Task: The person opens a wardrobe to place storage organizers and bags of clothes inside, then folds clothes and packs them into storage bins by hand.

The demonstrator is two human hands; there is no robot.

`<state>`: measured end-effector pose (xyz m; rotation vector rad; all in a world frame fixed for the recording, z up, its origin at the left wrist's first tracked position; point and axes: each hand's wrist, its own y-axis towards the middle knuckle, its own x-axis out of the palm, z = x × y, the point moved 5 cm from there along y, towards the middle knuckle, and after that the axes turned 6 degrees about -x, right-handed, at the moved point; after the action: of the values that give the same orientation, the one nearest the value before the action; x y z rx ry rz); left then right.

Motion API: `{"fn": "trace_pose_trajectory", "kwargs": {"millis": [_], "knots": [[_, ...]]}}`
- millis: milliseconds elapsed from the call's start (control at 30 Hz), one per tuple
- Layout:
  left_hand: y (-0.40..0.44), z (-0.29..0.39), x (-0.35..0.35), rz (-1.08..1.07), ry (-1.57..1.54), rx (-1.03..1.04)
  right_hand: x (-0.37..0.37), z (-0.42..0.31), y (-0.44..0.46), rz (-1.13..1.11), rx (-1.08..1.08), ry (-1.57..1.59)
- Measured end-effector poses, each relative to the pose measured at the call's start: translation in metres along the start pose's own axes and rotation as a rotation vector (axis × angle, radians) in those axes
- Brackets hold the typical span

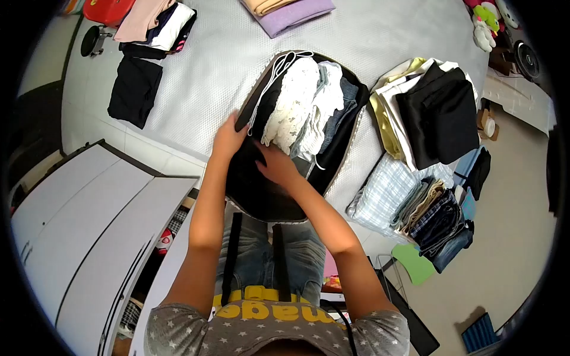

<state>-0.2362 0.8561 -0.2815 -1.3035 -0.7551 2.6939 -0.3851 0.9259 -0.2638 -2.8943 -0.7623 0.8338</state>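
An open black bag with a pale edge lies on the grey quilted bed in front of me. Inside it are white patterned clothes, a white garment and a folded denim piece. White cords lie along the bag's upper left side. My left hand is at the bag's left edge, its fingers closed round the dark rim. My right hand reaches inside the bag, just below the white clothes, with thumb and fingers apart over the black lining; some fingertips are hard to make out.
Folded black clothes and a plaid stack lie right of the bag. Black folded trousers lie at the left, purple fabric at the top. A white cabinet stands lower left.
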Motion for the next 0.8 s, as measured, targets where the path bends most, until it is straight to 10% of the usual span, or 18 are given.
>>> {"fn": "trace_pose_trajectory", "kwargs": {"millis": [367,433,567,800], "knots": [[-0.012,0.017,-0.011,-0.118,0.209,-0.06,0.01,0.023,0.016,0.001,0.22,-0.22],[-0.029,0.048,-0.04,0.413,-0.083,0.35,-0.039,-0.004,-0.004,0.045,0.35,-0.065],[-0.026,0.064,-0.02,0.13,-0.183,0.314,-0.125,-0.017,-0.057,0.734,0.465,-0.163],[0.019,0.072,0.008,-0.099,-0.403,0.114,-0.131,0.049,-0.058,0.689,0.721,-0.126]]}}
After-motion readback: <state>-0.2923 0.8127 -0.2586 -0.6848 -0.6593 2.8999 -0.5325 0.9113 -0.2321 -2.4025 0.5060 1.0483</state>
